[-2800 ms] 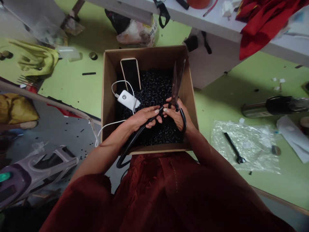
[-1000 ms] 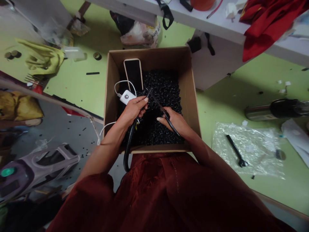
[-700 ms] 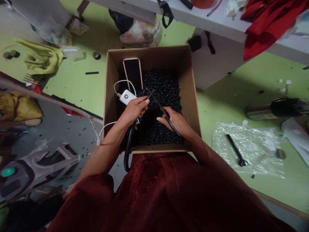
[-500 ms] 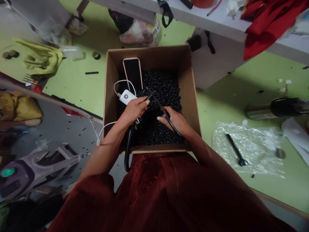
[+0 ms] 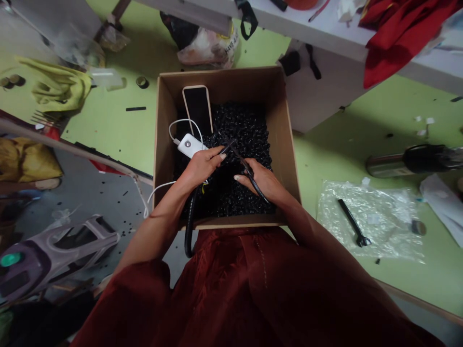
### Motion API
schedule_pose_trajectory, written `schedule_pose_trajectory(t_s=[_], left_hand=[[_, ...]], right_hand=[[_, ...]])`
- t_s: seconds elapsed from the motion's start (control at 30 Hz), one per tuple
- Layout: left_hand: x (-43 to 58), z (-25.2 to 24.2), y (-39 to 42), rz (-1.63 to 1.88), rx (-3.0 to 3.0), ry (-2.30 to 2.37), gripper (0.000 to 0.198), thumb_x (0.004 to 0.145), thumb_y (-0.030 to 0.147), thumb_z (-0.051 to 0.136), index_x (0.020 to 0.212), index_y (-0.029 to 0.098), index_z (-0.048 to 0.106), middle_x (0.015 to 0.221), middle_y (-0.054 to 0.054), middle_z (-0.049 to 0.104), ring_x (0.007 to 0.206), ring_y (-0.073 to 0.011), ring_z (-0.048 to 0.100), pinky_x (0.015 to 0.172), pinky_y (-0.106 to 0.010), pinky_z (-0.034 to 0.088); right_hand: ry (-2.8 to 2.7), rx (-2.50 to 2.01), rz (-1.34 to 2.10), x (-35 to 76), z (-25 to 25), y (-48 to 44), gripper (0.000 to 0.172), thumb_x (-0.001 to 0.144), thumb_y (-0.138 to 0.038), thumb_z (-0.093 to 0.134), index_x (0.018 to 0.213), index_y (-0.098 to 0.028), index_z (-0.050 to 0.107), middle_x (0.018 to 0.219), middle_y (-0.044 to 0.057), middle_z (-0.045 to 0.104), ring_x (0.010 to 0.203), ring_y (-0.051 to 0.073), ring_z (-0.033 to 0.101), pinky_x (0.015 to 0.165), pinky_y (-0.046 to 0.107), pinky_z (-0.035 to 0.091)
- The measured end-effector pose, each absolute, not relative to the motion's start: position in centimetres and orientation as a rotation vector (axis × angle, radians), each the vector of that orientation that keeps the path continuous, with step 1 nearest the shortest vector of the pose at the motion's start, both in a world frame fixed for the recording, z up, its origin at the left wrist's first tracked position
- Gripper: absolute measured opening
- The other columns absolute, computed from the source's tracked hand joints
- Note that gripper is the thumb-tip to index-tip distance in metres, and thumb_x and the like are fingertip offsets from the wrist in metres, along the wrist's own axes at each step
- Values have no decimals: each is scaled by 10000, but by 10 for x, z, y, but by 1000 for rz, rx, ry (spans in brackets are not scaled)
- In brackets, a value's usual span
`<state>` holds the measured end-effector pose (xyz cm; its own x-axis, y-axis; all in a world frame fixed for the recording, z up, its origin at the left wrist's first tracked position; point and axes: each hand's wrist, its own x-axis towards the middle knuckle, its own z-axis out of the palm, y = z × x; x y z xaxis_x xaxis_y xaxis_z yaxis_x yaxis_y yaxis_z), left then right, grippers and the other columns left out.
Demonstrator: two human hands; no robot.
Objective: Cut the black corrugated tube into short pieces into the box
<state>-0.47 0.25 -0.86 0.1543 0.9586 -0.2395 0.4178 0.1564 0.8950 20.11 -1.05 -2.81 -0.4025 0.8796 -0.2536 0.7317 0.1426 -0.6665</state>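
Observation:
My left hand is closed round a black corrugated tube. The tube's short front end sticks out past my thumb, and its long tail hangs over the box's near edge. In my right hand is a pair of dark scissors, its blades pointing up and left to the tube's end. Whether the blades touch the tube is hard to make out. Both hands are inside a cardboard box above a heap of small black pieces.
A phone leans in the box's far left corner beside a white power bank with a white cable. To the right are a plastic sheet, a black tool and a steel flask. A yellow cloth lies left.
My left hand has shifted slightly right with the tube, towards the scissors. My right hand stays almost where it was. The whole view has slid a little.

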Motion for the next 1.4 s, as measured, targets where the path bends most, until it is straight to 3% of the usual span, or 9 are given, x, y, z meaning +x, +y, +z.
schedule_pose_trajectory(t_s=[0.17, 0.43, 0.63, 0.97, 1.2, 1.4], left_hand=[[-3, -10, 3, 677, 1433, 1429, 332, 855, 288, 502, 1088, 136, 683, 593, 15, 505, 585, -99, 420, 559, -218, 336], [2, -15, 2, 690, 1396, 1425, 299, 853, 317, 491, 981, 125, 682, 600, 15, 493, 550, -89, 406, 525, -215, 325], [-1, -18, 3, 669, 1420, 1438, 331, 848, 354, 485, 985, 124, 679, 594, 13, 498, 553, -93, 416, 527, -221, 331], [-5, -18, 5, 626, 1414, 1490, 288, 833, 305, 516, 997, 130, 674, 602, 14, 504, 562, -94, 418, 540, -233, 328], [0, -10, 5, 695, 1004, 1342, 150, 849, 287, 549, 784, 158, 590, 613, 23, 441, 448, -41, 316, 421, -222, 203], [-3, -6, 7, 776, 716, 1126, 182, 849, 324, 571, 919, 160, 608, 696, -14, 497, 485, -43, 352, 415, -219, 216]], right_hand=[[-2225, -1615, 1095, 201, -26, -10, 460, 852, -473, 474, 1197, -174, 522, 1025, 123, 652, 928, 266, 612, 778, 371, 433], [-2322, -1645, 992, 202, -21, -8, 286, 877, -333, 440, 1102, -178, 522, 990, 113, 662, 875, 252, 613, 752, 337, 419], [-2400, -1697, 953, 203, -23, -8, 240, 864, -288, 406, 1063, -203, 509, 870, 82, 671, 739, 221, 609, 640, 289, 377], [-2412, -1762, 883, 203, -31, -10, 267, 863, -300, 409, 1078, -227, 549, 798, 65, 704, 722, 240, 653, 630, 285, 409], [-2336, -1792, 888, 200, -28, -10, 290, 880, -342, 431, 1111, -223, 559, 926, 87, 717, 831, 260, 675, 717, 321, 465], [-2249, -1711, 895, 199, -22, -11, 276, 897, -370, 435, 1090, -218, 559, 916, 63, 709, 807, 230, 674, 727, 304, 470]])
